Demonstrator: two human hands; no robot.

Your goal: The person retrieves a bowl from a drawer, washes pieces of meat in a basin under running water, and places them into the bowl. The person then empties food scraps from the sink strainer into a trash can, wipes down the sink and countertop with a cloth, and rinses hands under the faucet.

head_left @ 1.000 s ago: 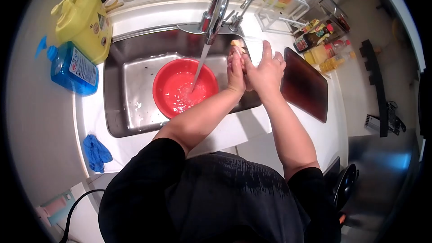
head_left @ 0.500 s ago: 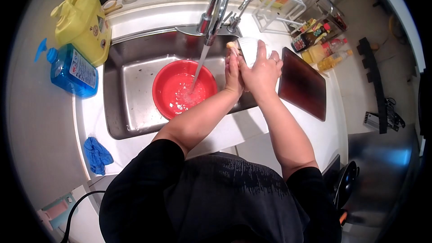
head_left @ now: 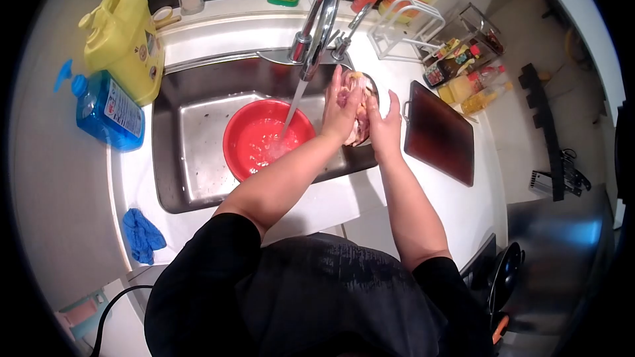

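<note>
Pieces of raw meat (head_left: 362, 125), pinkish with yellowish bits, sit in a tilted white bowl (head_left: 381, 94) over the right end of the sink. My left hand (head_left: 340, 111) presses against the meat from the left, its fingers stretched upward. Gripping the bowl from the right is my right hand (head_left: 385, 124), thumb towards the meat and fingers behind the rim. To the left of both hands, a red basin (head_left: 241, 135) stands in the sink and holds water. A running faucet (head_left: 321, 26) pours a stream into it.
The steel sink (head_left: 198, 152) surrounds the basin. At left stand a yellow jug (head_left: 122, 46) and a blue pump bottle (head_left: 109, 112); a blue cloth (head_left: 142, 236) lies in front. A dark cutting board (head_left: 440, 135), a white rack (head_left: 403, 30) and several sauce bottles are at right.
The bowl has turned from showing its white outside to showing the meat inside. My left hand has shifted slightly left and my right hand now holds the bowl's right side.
</note>
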